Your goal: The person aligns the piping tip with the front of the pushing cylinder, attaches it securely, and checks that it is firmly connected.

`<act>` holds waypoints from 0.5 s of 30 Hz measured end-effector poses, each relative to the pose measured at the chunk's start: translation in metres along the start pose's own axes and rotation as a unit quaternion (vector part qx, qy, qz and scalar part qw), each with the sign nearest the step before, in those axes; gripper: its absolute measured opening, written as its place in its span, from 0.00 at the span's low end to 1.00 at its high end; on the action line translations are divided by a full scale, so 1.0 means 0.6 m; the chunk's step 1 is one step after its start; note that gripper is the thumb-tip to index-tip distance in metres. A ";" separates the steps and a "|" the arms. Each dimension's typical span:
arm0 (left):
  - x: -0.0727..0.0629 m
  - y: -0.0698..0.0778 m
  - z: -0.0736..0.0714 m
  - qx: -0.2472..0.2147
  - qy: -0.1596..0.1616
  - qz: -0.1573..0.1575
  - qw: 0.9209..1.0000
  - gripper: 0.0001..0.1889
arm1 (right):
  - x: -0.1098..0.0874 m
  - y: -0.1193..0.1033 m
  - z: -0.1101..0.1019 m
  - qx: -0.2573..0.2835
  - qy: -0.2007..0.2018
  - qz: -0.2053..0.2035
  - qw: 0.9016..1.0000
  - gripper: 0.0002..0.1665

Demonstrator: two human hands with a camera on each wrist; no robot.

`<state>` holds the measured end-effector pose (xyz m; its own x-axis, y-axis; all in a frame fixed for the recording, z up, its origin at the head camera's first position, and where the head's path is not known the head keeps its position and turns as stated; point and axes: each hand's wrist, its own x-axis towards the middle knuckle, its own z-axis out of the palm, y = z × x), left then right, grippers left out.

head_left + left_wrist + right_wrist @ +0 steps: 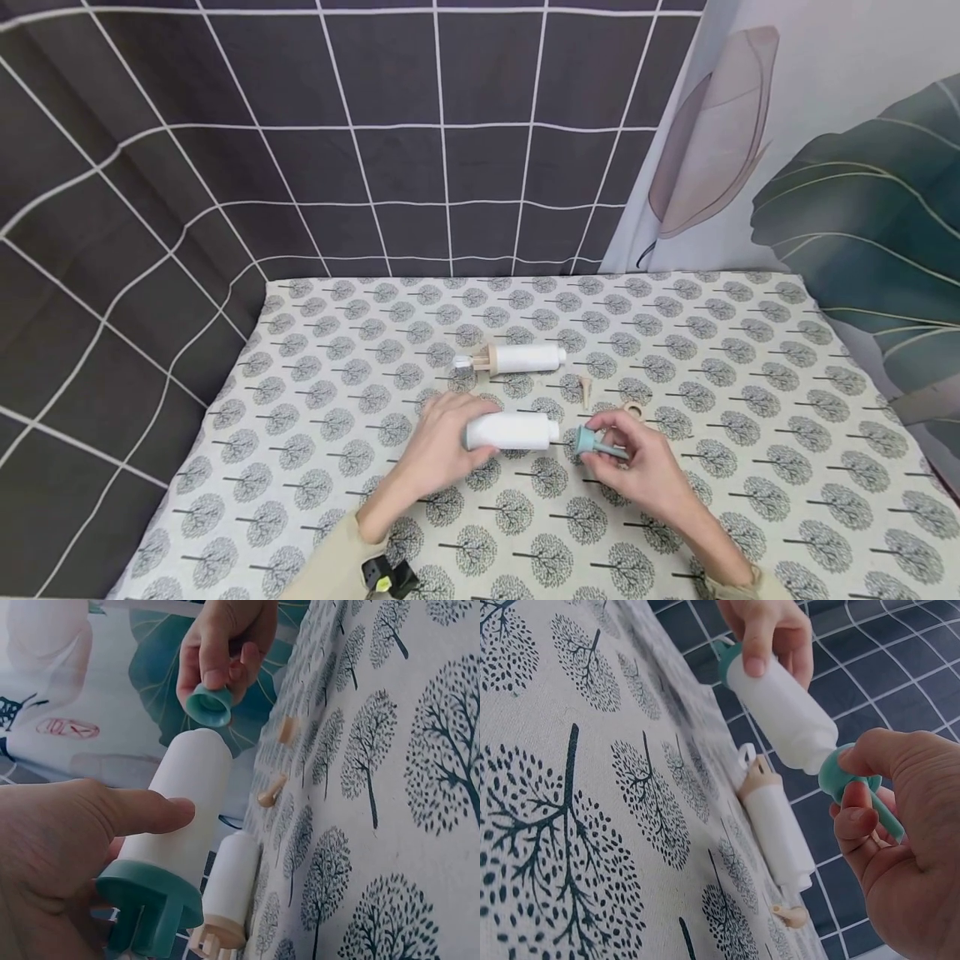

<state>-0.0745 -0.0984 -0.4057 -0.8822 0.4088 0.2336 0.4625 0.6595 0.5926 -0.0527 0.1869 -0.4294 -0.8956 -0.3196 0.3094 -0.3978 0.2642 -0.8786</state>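
My left hand grips a white bottle around its body. The bottle lies sideways in the head view, its narrow neck facing right. A teal pronged collar closes off its other end in the left wrist view. Between thumb and fingers, my right hand pinches a teal cup-shaped cap with a thin stem. The cap's hollow side faces the bottle's neck. A small gap parts them in the head view, while in the right wrist view they overlap.
Behind the hands lies a second white bottle with a beige pronged collar and a clear tip. A beige stemmed piece and a beige ring lie near my right hand. Tree-patterned cloth covers the table; dark gridded curtain hangs behind.
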 end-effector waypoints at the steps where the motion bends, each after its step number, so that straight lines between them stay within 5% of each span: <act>1: -0.001 0.002 -0.001 -0.003 0.000 0.002 1.000 0.25 | 0.001 0.000 0.001 0.001 -0.001 -0.002 1.000 0.21; 15: -0.003 0.015 -0.006 -0.027 -0.003 0.026 0.999 0.25 | 0.008 -0.008 0.010 0.002 -0.011 -0.026 1.000 0.22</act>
<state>-0.0688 -0.0955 -0.3980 -0.8563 0.4459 0.2607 0.5023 0.6015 0.6212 -0.0538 0.1789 -0.4261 -0.8694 -0.3530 0.3458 -0.4422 0.2434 -0.8633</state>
